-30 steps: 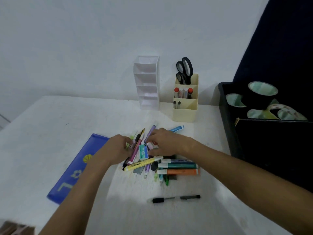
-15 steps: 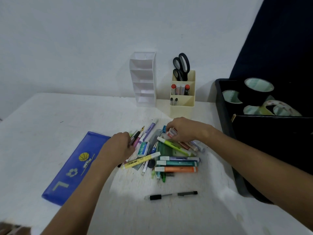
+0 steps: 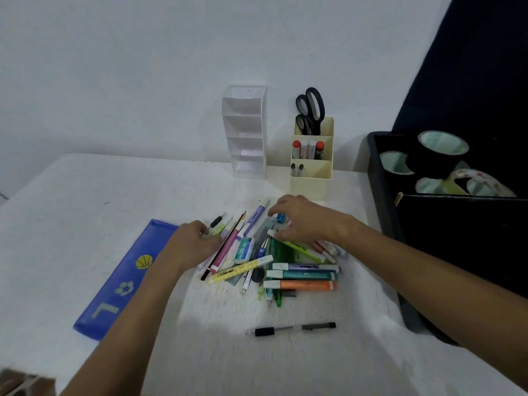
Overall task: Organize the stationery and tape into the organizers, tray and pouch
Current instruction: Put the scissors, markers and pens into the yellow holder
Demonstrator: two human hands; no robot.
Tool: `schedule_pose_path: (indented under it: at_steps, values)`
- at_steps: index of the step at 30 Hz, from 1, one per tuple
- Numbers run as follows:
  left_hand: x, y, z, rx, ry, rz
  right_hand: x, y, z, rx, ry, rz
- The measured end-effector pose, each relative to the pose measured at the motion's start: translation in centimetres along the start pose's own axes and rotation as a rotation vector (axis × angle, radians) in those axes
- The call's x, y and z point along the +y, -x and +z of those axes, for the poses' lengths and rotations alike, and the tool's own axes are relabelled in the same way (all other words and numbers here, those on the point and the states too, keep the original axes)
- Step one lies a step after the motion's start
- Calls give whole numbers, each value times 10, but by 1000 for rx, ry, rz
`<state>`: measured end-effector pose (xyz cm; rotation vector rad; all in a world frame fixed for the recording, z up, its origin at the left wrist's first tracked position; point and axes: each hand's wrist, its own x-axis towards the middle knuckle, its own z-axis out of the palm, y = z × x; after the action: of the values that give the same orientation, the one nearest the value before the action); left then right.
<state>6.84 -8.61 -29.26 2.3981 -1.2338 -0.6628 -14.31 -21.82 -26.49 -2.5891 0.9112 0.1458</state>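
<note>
A pile of pens, highlighters and pencils [image 3: 274, 264] lies mid-table, with a green eraser box [image 3: 244, 250] in it. My left hand [image 3: 194, 244] is at the pile's left edge, fingers curled round a black-tipped pen [image 3: 215, 222] and a pale green one beside it. My right hand [image 3: 303, 221] arches over the pile's far side, fingertips down by a blue sharpener [image 3: 281, 217] and the white cap of a green highlighter [image 3: 300, 248]; what it holds is hidden. A blue pouch [image 3: 120, 281] lies flat to the left. A lone black pen [image 3: 291, 328] lies nearer me.
At the back stand a white tiered organizer [image 3: 244, 132] and a cream organizer [image 3: 311, 178] with scissors [image 3: 310, 110] and markers in it. A black tray [image 3: 380, 181] on the right holds rolls of tape [image 3: 441, 150]. The wall is close behind.
My right hand has shifted a little left over the pile's far side. My left hand has stayed at the pile's left edge, and the black-tipped pen now sticks out of it.
</note>
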Motion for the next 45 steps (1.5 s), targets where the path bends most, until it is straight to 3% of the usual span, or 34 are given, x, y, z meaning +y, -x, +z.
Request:
schedule_pose_path:
  at_steps: [4,7,11,15,21,28,33,38,42,45]
  values:
    - [8,4,6,-68,6,35,-11,-8,12,-98,194,-153]
    - [10,4,7,-96,83,87,-11,-10,16,-138,271,-141]
    - [8,8,8,-55,83,126,-9,2,16,-44,362,-91]
    - [5,14,5,-22,154,127,-31,25,7,75,166,-233]
    - [13,30,-2,-57,179,174,-59,68,13,-341,154,-271]
    - [18,50,1,-48,196,214,-61,96,26,-459,357,-195]
    - [19,56,3,-78,195,194,-58,102,27,-440,394,-201]
    - [31,57,-1,-66,171,158,-46,98,11,-393,225,-130]
    - [46,50,-15,-18,143,203,-25,90,-24,-222,15,-103]
    - [65,42,-34,71,148,308,-7,88,-58,36,-150,-55]
